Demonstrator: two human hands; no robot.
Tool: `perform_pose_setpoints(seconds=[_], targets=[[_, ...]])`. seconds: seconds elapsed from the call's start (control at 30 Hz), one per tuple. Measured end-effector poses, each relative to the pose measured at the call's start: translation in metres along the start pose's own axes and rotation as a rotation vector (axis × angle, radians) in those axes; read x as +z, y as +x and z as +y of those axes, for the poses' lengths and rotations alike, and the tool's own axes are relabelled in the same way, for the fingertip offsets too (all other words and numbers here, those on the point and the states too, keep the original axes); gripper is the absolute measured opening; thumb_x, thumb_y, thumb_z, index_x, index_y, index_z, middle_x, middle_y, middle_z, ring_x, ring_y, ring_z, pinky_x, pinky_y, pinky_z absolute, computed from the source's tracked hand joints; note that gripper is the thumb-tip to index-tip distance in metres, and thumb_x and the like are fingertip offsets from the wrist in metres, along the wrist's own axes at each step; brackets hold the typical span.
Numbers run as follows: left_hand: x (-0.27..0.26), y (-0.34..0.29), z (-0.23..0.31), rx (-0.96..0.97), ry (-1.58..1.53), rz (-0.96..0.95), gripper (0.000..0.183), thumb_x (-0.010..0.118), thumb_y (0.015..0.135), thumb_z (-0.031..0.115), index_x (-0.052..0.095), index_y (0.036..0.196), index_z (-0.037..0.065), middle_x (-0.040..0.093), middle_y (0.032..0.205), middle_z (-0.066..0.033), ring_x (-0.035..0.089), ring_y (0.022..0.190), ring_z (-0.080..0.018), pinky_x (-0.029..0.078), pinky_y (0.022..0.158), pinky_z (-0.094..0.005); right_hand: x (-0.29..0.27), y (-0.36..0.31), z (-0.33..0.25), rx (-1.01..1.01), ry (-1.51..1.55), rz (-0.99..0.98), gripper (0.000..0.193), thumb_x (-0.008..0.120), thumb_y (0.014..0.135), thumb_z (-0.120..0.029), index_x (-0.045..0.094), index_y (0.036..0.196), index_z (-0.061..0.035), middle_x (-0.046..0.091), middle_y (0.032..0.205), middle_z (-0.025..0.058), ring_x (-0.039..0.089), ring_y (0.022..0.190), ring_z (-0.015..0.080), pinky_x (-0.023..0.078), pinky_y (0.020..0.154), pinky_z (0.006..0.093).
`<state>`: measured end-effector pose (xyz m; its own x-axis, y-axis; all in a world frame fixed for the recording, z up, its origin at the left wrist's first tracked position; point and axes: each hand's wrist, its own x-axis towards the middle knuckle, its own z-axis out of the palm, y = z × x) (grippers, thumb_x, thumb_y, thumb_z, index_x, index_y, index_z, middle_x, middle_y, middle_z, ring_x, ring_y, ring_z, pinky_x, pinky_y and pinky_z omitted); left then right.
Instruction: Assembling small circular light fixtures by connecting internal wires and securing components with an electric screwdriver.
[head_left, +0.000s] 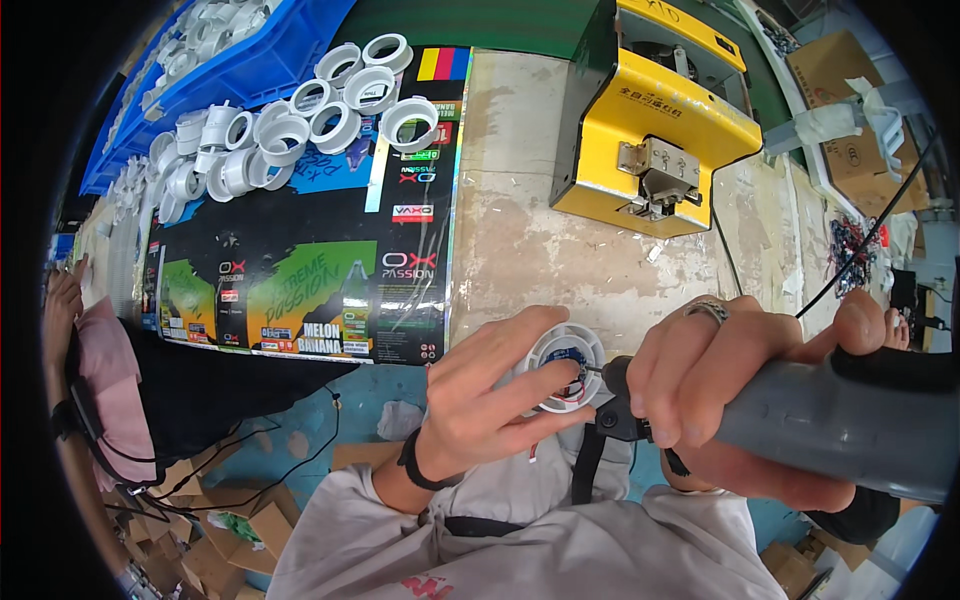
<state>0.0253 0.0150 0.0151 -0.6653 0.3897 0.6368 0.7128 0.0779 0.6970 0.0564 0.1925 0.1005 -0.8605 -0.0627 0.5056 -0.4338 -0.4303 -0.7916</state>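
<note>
White cup: round plastic thing [541, 350] with a blue circuit board [573, 355] inside, held up in front of the person's lap, by the near edge of the surface [505, 215]
Left hand: fingers clamped round the cup [490, 385], one reaching over its opening
Right hand: wrapped round the grey tool [735, 370], fingers curled tight over it
Grey tool: chunky barrel [850, 415], black nose aimed at the cup; can't tell if the tip touches the board
Yellow machine: sat further back, to the right [650, 110]
White rings: big loose pile [285, 140] on a black printed sheet [320, 225], left
Blue bin: behind those, loaded with more [255, 75]
Neighbour: someone in pink, far left [112, 375]
</note>
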Motion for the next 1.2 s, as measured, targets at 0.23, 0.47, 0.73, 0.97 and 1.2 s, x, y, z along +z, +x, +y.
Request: perform_pose_setpoints(seconds=[0.23,0.47,0.73,0.97,1.2], targets=[[0.001,-0.001,0.0,0.0,0.004,-0.007,0.039,0.085,0.053,0.022,0.066,0.082,0.003,0.062,0.102,-0.0214,0.064,0.075,-0.0289,0.052,0.063,-0.0321,-0.001,-0.001,0.004,0.0,0.02,-0.023,0.075,0.057,0.083,-0.059,0.021,0.139,-0.0246,0.056,0.075,0.0092,0.056,0.061,0.0224,0.046,0.058,0.0371],[0.0,-0.002,0.0,-0.004,0.015,-0.004,0.039,0.084,0.053,0.021,0.066,0.082,0.003,0.062,0.102,-0.0212,0.064,0.075,-0.028,0.052,0.064,-0.0319,-0.001,-0.002,0.01,0.005,0.052,-0.05,0.075,0.059,0.083,-0.058,0.021,0.139,-0.0259,0.056,0.076,0.0098,0.056,0.062,0.0236,0.046,0.059,0.0382],[0.0,-0.001,0.001,0.006,0.005,-0.011,0.038,0.084,0.054,0.02,0.066,0.082,0.001,0.062,0.102,-0.0226,0.064,0.075,-0.0284,0.052,0.065,-0.0324,0.0,0.0,0.018,0.008,0.085,-0.077,0.074,0.061,0.082,-0.057,0.021,0.138,-0.0274,0.057,0.079,0.0105,0.057,0.064,0.0249,0.046,0.061,0.0396],[0.0,-0.003,0.0,-0.014,0.004,-0.022,0.038,0.084,0.055,0.02,0.065,0.083,0.001,0.062,0.102,-0.0229,0.064,0.078,-0.029,0.053,0.067,-0.033,-0.008,-0.002,0.019,0.01,0.11,-0.103,0.074,0.063,0.081,-0.055,0.022,0.137,-0.0288,0.058,0.081,0.0111,0.057,0.065,0.0261,0.046,0.062,0.0407],[0.003,-0.004,0.005,-0.112,-0.04,0.002,0.043,0.084,0.053,0.016,0.063,0.086,-0.003,0.062,0.103,-0.0209,0.065,0.083,-0.0309,0.053,0.072,-0.034,-0.01,0.0,0.018,0.022,0.123,-0.152,0.075,0.065,0.08,-0.055,0.023,0.137,-0.0301,0.058,0.081,0.0111,0.057,0.065,0.0264,0.046,0.062,0.0413]])
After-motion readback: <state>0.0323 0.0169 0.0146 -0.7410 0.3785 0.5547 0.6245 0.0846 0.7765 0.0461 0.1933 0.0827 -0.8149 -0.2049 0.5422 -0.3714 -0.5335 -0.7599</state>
